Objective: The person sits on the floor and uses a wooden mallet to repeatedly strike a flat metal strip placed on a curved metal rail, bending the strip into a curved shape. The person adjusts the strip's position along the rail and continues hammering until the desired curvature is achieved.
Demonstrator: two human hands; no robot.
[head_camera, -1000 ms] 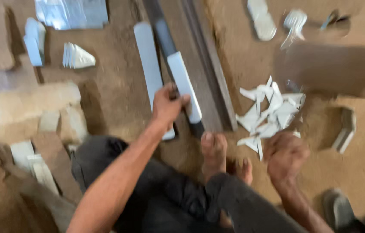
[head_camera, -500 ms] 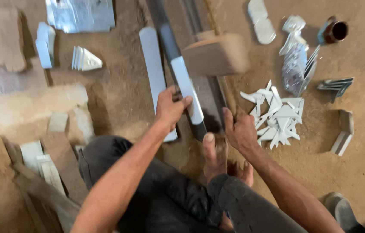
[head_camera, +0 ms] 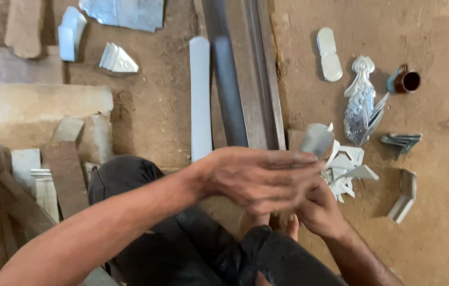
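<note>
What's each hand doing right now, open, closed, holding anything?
Left hand: open, fingers spread, holding nothing visible.
Right hand: mostly hidden behind the left; cannot tell.

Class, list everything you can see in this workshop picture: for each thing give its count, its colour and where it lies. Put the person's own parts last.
Long dark metal rail: one, grey, top centre on the dirt floor.
Flat metal strip: one, pale silver, left of the rail.
Cut metal scraps: a small pile, silver, right of the hands.
Ornamental metal piece: one, silver, upper right.
Mug: one, brown, far right.
Rounded metal tabs: two, silver, top right.
Crumpled metal sheet: one, silver, top left.
Wooden boards: several, pale brown, left.
Left hand: blurred, reaching across the centre.
Right hand: below it, grip hidden.
</note>
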